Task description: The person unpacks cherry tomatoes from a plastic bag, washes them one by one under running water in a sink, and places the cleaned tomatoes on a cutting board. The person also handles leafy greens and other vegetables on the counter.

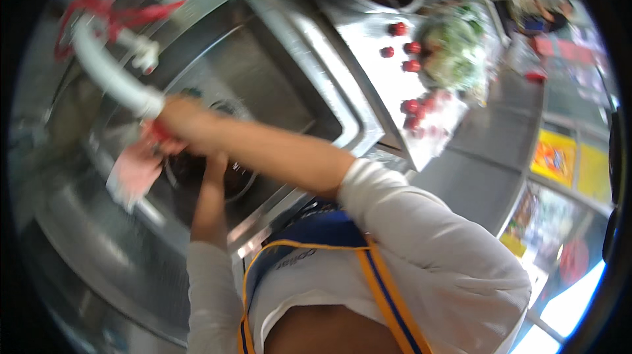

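Blurred by motion, my right hand (178, 116) reaches across to the end of a white hose (106, 70), over the left part of a steel sink (301, 85). A red thing (159, 130) shows just below that hand; whether the hand grips it or the hose cannot be told. My left hand (214, 159) is lower, over a round vessel (242, 188) with dark contents in the sink; its fingers are largely hidden. Beside the hands, a pink and white cloth or bag (136, 174) hangs over the sink's near-left rim.
Right of the sink, a white board or tray (363, 33) bears several red round fruits or vegetables (411, 65) and leafy greens in clear plastic (452, 48). A large metal pot (419, 1) stands behind. Red ties (118, 13) and a white tap (145, 55) are at upper left.
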### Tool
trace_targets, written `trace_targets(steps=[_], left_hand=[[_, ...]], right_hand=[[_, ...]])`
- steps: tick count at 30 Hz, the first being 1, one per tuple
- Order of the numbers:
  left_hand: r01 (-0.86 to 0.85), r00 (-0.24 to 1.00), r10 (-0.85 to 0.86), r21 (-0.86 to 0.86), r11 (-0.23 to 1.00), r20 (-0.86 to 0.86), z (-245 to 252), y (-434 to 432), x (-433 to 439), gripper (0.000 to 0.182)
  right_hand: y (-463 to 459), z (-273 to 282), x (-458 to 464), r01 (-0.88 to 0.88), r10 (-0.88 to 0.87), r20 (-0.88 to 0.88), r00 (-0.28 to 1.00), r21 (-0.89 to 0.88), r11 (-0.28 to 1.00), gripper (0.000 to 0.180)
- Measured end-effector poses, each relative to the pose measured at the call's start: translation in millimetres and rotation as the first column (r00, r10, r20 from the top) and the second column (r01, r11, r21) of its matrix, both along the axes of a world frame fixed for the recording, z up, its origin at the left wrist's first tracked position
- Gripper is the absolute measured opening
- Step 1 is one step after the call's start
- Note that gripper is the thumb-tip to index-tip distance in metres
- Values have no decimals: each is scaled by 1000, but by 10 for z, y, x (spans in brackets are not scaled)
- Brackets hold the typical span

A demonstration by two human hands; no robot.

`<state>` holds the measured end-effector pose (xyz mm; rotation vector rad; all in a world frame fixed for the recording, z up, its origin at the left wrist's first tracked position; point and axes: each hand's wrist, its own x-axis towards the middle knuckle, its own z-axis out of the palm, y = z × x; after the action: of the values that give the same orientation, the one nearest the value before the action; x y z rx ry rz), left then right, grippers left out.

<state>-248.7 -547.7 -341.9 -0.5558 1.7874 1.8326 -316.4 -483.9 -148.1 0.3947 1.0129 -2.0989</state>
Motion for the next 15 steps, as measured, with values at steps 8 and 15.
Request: trace_targets(steps=[8,15], left_hand=[[-262,962,199,847,463,189,861,-218,-175,43],[-217,970,190,899,380,154,1414,-200,-246,39]], right_hand=[[2452,-570,918,475,-173,-484,858,617,627,46],[3916,-890,1222,501,332,-383,862,746,-438,44]])
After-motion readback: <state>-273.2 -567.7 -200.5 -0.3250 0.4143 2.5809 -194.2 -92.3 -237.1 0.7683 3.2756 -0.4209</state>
